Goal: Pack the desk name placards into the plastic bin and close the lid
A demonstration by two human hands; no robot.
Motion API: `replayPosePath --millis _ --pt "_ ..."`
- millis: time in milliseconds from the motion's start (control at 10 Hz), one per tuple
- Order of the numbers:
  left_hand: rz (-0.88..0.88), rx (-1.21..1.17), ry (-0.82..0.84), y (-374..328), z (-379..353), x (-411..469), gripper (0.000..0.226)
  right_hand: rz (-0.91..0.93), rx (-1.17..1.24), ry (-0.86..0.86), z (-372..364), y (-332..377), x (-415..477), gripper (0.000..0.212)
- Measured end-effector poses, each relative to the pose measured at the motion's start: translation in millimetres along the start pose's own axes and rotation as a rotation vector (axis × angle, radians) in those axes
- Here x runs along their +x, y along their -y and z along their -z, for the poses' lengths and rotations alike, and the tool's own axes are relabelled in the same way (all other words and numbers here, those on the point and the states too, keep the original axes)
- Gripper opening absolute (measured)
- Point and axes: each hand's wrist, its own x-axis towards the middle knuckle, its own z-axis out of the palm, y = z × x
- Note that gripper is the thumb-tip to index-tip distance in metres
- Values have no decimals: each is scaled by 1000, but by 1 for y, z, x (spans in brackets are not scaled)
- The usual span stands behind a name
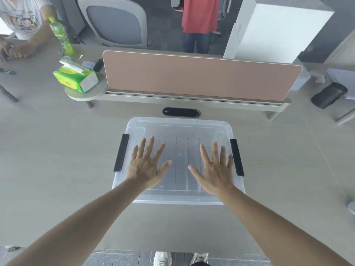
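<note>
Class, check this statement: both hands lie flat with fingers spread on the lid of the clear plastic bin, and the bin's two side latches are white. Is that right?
Not quite. The head view shows the left hand and right hand flat with fingers spread on the lid of the clear plastic bin, but the left latch and right latch are black, not white.

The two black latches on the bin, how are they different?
The left latch leans its top toward the right; the right latch leans its top toward the left. The left hand lies clear of the left latch; the right hand has its little finger beside the right latch. Both are long, black, on the lid edges.
</note>
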Motion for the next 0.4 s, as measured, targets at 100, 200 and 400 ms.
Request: replayPosePath --millis 100,200,400 --pt "10 57 -9 -3 -4 4 78 -12 -48 -35 -6 3 -1 86" --pt "9 83 -3 -4 -5 3 78 -27 -77 -46 -10 4 -1 86" --pt "33 54 -13 -9 2 0 79 -29 -46 18 -4 6 -2 85"
